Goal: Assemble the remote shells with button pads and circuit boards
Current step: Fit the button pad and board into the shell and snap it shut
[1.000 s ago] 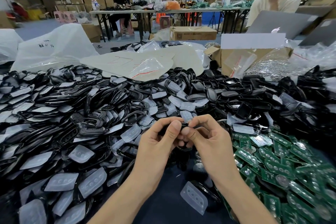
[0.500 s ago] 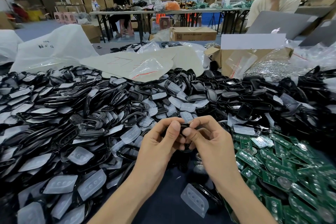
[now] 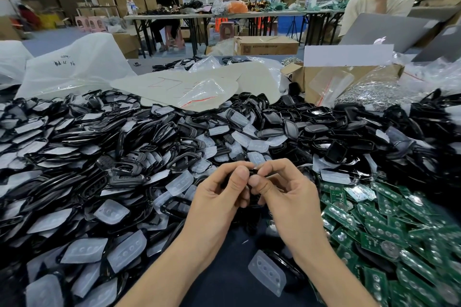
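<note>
Heap of black shells (image 3: 149, 137) and clear button pads (image 3: 112, 212) left and centre, with green circuit boards (image 3: 379, 227) piled right. In front, left hand (image 3: 219, 197) and right hand (image 3: 287, 194) meet, fingers curled, thumbs close, pinching one remote shell (image 3: 253, 171) between them.

The heaped remote shells (image 3: 99, 157) are glossy black plastic that catches the light along their rims, and the held remote shell (image 3: 254, 172), pinched between the left hand (image 3: 219, 197) and right hand (image 3: 287, 194), shows the same black plastic. The button pads (image 3: 113, 212) scattered among them are translucent, milky and matt, looking like soft rubber, while the circuit boards (image 3: 374, 227) are smooth green board with shiny silvery metal discs. Behind lie crinkled clear plastic bags (image 3: 74, 70), a matt brown cardboard box (image 3: 364, 71) and a glittering heap of small metal parts (image 3: 369, 97).
</note>
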`<control>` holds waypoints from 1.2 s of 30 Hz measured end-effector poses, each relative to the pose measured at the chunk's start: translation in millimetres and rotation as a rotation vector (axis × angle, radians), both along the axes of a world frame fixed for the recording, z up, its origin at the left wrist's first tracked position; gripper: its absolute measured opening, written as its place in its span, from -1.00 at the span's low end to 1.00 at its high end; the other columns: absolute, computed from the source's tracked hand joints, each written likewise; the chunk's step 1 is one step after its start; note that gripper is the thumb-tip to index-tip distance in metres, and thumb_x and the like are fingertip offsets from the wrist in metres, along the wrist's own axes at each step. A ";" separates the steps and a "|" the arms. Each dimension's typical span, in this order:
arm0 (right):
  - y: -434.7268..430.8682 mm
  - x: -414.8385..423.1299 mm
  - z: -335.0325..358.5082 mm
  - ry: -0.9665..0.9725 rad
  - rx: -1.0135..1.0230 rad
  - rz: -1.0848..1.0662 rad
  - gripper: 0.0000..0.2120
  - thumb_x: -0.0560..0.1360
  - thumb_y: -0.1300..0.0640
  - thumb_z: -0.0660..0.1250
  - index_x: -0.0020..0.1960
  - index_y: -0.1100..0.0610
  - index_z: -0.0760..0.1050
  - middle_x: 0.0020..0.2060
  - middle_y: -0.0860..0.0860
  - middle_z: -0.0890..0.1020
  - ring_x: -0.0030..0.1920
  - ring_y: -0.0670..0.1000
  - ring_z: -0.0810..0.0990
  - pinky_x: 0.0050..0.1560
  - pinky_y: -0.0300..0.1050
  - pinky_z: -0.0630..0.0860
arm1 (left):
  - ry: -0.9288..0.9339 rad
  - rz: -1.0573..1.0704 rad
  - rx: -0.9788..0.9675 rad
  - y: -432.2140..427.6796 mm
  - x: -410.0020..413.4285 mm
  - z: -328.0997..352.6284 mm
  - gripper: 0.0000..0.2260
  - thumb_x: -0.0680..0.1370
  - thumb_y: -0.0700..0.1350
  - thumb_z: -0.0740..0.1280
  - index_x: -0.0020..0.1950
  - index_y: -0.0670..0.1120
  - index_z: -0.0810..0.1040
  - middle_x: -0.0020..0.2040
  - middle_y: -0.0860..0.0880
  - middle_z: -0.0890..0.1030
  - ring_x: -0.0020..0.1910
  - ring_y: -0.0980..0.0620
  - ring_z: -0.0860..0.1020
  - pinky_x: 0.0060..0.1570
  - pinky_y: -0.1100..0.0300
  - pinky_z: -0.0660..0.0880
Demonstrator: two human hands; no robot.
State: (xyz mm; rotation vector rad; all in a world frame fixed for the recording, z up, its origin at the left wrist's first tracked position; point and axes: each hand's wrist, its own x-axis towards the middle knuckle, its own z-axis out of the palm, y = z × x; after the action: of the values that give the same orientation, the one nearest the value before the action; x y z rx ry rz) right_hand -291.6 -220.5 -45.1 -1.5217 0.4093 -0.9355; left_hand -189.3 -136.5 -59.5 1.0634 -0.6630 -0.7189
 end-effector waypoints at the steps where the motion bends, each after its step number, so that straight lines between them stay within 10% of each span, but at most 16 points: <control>1: 0.1 0.1 0.2 -0.001 0.003 0.004 -0.83 0.43 0.09 0.51 -0.23 -0.14 0.58 -0.36 -0.08 0.67 -0.42 -0.18 0.56 -0.31 -0.34 0.51 | -0.002 0.004 0.000 -0.4 0.2 -0.4 -0.70 0.45 0.20 0.45 0.01 0.02 0.72 -0.21 0.00 0.59 -0.26 0.11 0.49 -0.22 0.30 0.48; 17: -9.5 -0.6 -7.6 0.101 -0.142 0.018 -0.68 0.57 0.21 0.41 -0.05 -0.25 0.53 0.09 -0.20 0.68 0.14 -0.10 0.63 0.13 -0.01 0.52 | 0.302 -0.147 0.085 1.4 4.8 7.5 -0.76 0.56 -0.02 0.30 0.04 -0.16 0.63 -0.34 -0.08 0.48 -0.64 0.17 0.18 -0.61 0.31 0.05; 25: -11.2 -3.8 -10.0 0.143 -0.205 0.020 -0.74 0.61 0.11 0.39 -0.08 -0.25 0.46 -0.02 -0.15 0.66 -0.06 -0.10 0.62 0.01 -0.12 0.51 | 0.064 -0.045 0.056 0.6 1.1 4.3 -0.65 0.52 0.19 0.40 0.01 -0.09 0.57 -0.27 -0.10 0.52 -0.45 0.03 0.41 -0.48 0.21 0.37; 29: -11.0 -2.7 -10.6 0.100 -0.177 -0.013 -0.75 0.60 0.08 0.38 -0.12 -0.26 0.45 -0.08 -0.22 0.65 -0.12 -0.19 0.61 -0.08 -0.34 0.51 | -0.119 0.003 0.015 1.2 2.3 3.3 -0.75 0.48 0.14 0.42 -0.01 -0.01 0.61 -0.18 -0.09 0.59 -0.26 -0.01 0.54 -0.18 0.17 0.54; 36: -12.0 -2.3 -12.9 0.084 -0.161 0.005 -0.70 0.60 0.18 0.40 -0.12 -0.21 0.47 -0.14 -0.15 0.65 -0.16 -0.11 0.59 -0.09 -0.20 0.53 | -0.197 0.111 -0.012 1.9 0.6 3.6 -0.80 0.50 -0.03 0.38 0.01 -0.15 0.60 -0.29 -0.04 0.61 -0.31 0.00 0.57 -0.23 0.22 0.57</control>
State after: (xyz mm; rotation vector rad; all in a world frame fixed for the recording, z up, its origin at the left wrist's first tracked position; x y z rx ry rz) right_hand -293.9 -232.5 -58.0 -1.7125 0.3972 -0.9206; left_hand -188.7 -134.6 -55.9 1.1605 -0.7688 -0.5175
